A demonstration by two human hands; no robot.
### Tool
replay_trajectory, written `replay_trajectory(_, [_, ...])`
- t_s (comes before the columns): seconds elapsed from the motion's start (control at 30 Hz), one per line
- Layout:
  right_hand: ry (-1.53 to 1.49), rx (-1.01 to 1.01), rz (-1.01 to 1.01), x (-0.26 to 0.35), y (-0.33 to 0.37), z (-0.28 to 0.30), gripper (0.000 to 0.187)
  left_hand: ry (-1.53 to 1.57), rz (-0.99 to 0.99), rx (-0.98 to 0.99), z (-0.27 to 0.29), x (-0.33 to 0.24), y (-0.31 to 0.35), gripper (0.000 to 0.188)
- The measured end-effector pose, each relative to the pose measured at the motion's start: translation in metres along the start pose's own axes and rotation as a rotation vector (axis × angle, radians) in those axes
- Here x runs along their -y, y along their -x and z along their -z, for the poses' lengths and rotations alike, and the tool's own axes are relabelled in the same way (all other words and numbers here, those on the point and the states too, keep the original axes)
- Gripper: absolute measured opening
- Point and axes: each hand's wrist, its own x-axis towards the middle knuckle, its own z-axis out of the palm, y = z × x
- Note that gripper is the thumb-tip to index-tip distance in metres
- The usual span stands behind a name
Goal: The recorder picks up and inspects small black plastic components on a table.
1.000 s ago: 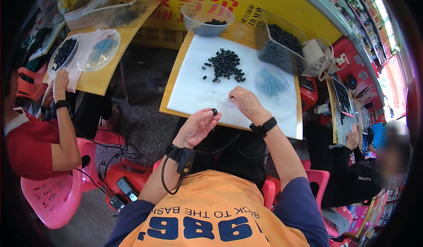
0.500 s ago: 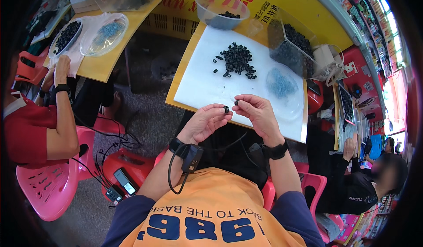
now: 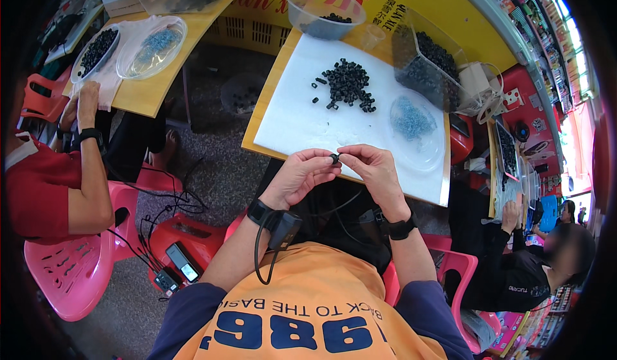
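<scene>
Black small part (image 3: 335, 159) in the pinch of both hands (image 3: 299, 179) (image 3: 380, 175), near white sheet (image 3: 292, 112)

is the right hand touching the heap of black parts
Apart: the head view plainly shows white sheet between the right hand and the heap of black parts.

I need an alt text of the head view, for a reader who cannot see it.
A person's left hand and right hand pinch something small and black at the near edge of a white-covered table. Beyond lie piled black pieces and a clear dish with bluish bits.
</scene>
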Motion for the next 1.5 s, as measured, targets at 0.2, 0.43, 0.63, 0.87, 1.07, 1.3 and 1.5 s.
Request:
replay_trajectory(0.2, [0.092,-0.047,0.026,-0.002,0.004,-0.002,0.017,-0.036,-0.017,-0.065,-0.001,0.001,0.0,0.023])
replay_trajectory(0.43, [0.119,-0.119,0.064,-0.001,0.011,-0.01,0.015,0.067,-0.011,-0.018,0.005,0.007,-0.004,0.02])
replay_trajectory(0.63, [0.108,-0.125,0.063,-0.002,0.012,-0.014,0.015,0.049,-0.003,-0.018,0.005,0.007,-0.003,0.018])
replay_trajectory(0.87, [0.082,-0.064,0.095,-0.011,0.008,-0.007,0.013,0.027,0.033,0.024,0.008,0.005,-0.002,0.016])
replay_trajectory(1.07, [0.154,0.107,0.124,-0.015,0.005,0.01,0.025,-0.131,0.108,0.102,0.008,-0.001,0.0,0.016])
replay_trajectory(1.3, [-0.009,0.434,0.045,-0.011,0.008,0.017,0.041,-0.121,0.219,0.255,0.014,0.002,0.002,0.014])
replay_trajectory(1.5, [0.018,0.397,0.094,-0.018,0.009,0.018,0.032,-0.044,0.243,0.295,0.008,0.001,0.004,0.014])
